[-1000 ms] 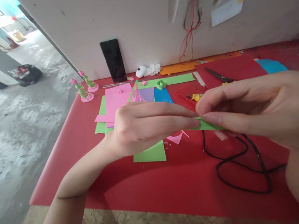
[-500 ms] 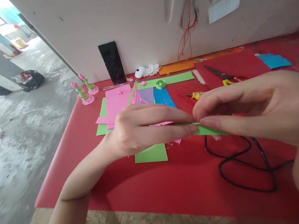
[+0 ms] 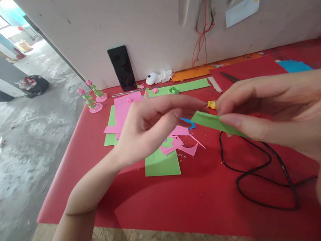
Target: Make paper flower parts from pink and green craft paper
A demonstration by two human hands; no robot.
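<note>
My right hand [image 3: 277, 110] pinches a folded green paper strip [image 3: 214, 122] between thumb and forefinger, holding it above the red table [image 3: 162, 206]. My left hand [image 3: 152, 127] hovers just left of the strip with its fingers loosely spread and nothing in them, its forefinger tip close to the strip's free end. Under the hands lie pink paper scraps [image 3: 183, 144] and a green sheet [image 3: 162, 164].
A black cable [image 3: 266, 178] loops on the table at the right. Sheets of pink, green, blue, orange and red paper lie further back. A black phone [image 3: 122, 68] leans on the wall beside small paper flowers [image 3: 93, 98]. Scissors [image 3: 229, 77] rest on red paper.
My left hand has let go of the green strip and opened, drawing slightly left and up. My right hand has lifted the strip, its free end tilted upward.
</note>
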